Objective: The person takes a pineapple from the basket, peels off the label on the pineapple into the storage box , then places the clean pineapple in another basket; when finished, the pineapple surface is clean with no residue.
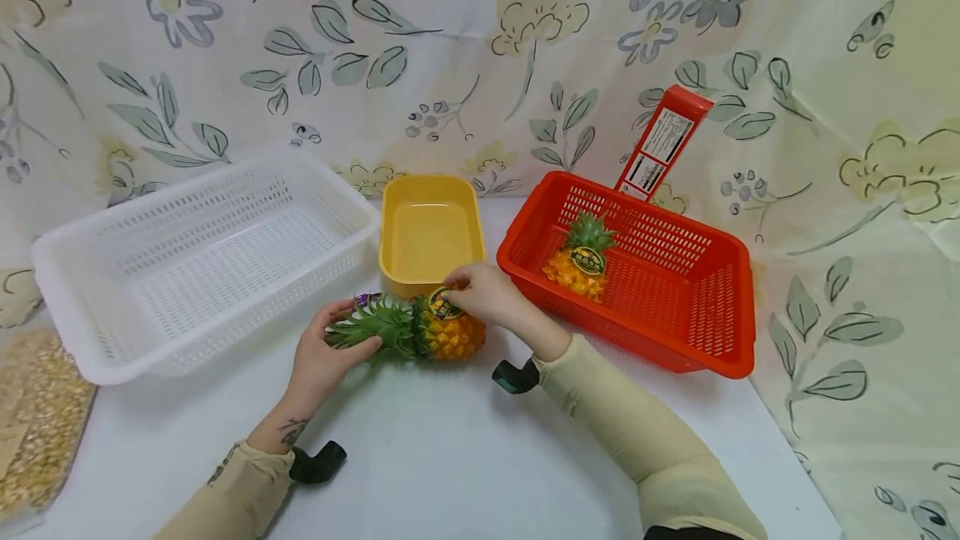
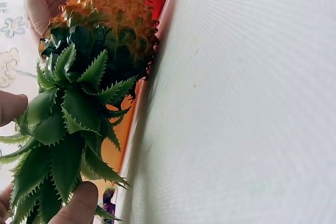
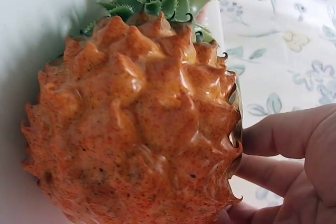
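Observation:
A toy-like pineapple point(image 1: 453, 338) lies on its side on the white table, green leaves to the left and orange body to the right. My left hand point(image 1: 324, 352) grips the leafy crown point(image 2: 65, 135), thumb on one side and fingers on the other. At the pineapple's body, my right hand point(image 1: 487, 297) pinches a dark, gold-edged oval label point(image 1: 444, 304) against the far upper side. In the right wrist view, only the edge of that label shows beside the fingertips point(image 3: 257, 139). A small purple item point(image 1: 365, 300), its kind unclear, shows beside the left fingers.
Behind the pineapple stands a yellow tub point(image 1: 431, 242). A white perforated basket point(image 1: 187, 348) is at left. The red basket point(image 1: 697, 307) at right holds another labelled pineapple point(image 1: 573, 271); a red printed box point(image 1: 660, 144) stands behind it. A bag of corn kernels point(image 1: 45, 415) lies far left.

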Motion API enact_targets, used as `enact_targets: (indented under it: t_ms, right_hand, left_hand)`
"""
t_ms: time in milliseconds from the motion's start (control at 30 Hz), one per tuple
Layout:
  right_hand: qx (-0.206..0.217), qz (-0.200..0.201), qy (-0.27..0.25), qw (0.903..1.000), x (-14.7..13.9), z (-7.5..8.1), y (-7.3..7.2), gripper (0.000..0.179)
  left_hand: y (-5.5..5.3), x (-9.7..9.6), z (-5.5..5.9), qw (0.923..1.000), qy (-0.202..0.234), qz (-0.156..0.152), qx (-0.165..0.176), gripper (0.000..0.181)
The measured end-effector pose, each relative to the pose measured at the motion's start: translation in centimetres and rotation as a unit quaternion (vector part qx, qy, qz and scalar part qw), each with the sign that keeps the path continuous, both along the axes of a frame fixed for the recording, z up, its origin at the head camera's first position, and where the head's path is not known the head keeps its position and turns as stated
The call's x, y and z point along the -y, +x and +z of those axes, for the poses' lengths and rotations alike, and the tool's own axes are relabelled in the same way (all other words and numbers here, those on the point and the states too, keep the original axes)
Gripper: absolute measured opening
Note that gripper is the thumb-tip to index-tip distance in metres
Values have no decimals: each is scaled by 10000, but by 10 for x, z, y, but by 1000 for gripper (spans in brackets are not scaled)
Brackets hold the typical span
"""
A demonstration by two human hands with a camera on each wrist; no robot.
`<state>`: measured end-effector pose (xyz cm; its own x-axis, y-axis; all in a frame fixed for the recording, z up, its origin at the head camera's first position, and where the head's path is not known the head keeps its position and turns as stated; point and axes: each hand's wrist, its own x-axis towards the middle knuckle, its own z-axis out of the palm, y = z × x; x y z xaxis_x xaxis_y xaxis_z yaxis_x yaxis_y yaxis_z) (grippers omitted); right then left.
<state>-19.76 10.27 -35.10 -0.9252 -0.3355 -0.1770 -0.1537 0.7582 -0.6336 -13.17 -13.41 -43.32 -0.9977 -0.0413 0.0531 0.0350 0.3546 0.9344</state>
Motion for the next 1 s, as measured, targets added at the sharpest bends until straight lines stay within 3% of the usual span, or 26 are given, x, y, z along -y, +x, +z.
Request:
enact_targets:
  t_ms: [200, 733, 900, 1000]
  right_hand:
    - [48, -14, 69, 10000, 2, 1, -2, 21]
    - [-728, 97, 706, 9948, 8, 9, 4, 14]
    - [-1170, 166, 854, 9893, 8, 9, 7, 14]
    - [-1691, 310, 1075, 9792, 9, 8, 11, 15]
  left_hand:
    - [1, 0, 1, 10000, -12, -9, 20, 64]
    - [1, 0, 2, 10000, -2, -14, 72, 66]
    - [1, 0, 2, 10000, -11, -11, 87, 66]
    - [0, 0, 1, 10000, -4, -5, 89, 66]
